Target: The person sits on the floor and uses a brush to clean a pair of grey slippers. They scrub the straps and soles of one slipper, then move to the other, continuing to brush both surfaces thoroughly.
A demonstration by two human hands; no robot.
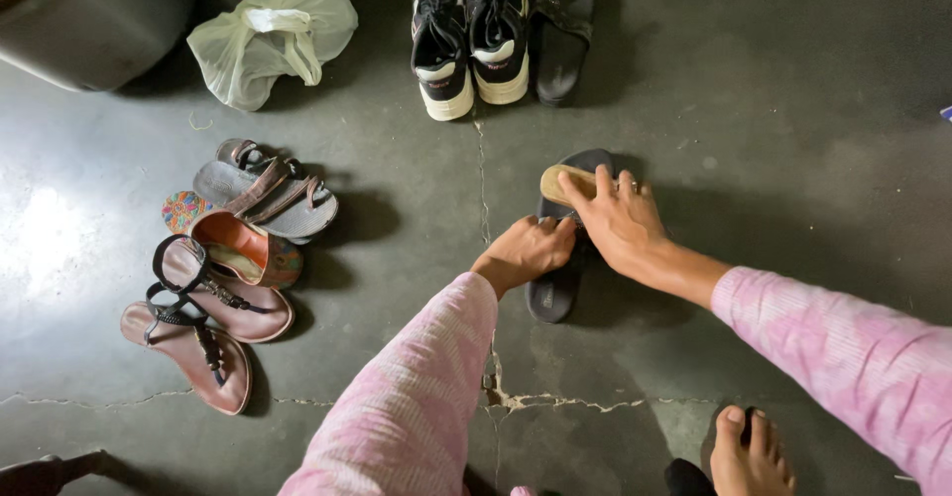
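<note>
Nearest the lens, two pink patterned sleeves, reaching down toward a dark slipper (552, 293) flat on the grey concrete floor (793, 109). Left hand (524, 251) pressed on the slipper's left edge, fingers curled down against it, pinning it in place. Right hand (620, 220) laid over a wooden brush (562, 185) at the slipper's far end, fingers wrapped around the brush back, gripping it against the sole. Below and to the right of the slipper, a bare foot (749, 456) at the frame's bottom edge. Beyond the slipper, a pair of black-and-white sneakers (470, 35) side by side, with another dark slipper (562, 30) just beside them on the right. Well to the left of the slipper, a cluster of sandals: grey strapped ones (266, 193), an orange embroidered shoe (236, 243) and two brown flat sandals (203, 322), overlapping. Farther off, up and left of the slipper, a pale plastic bag (270, 35) near a dark round bin (94, 15). Cracks in the floor close under the slipper.
</note>
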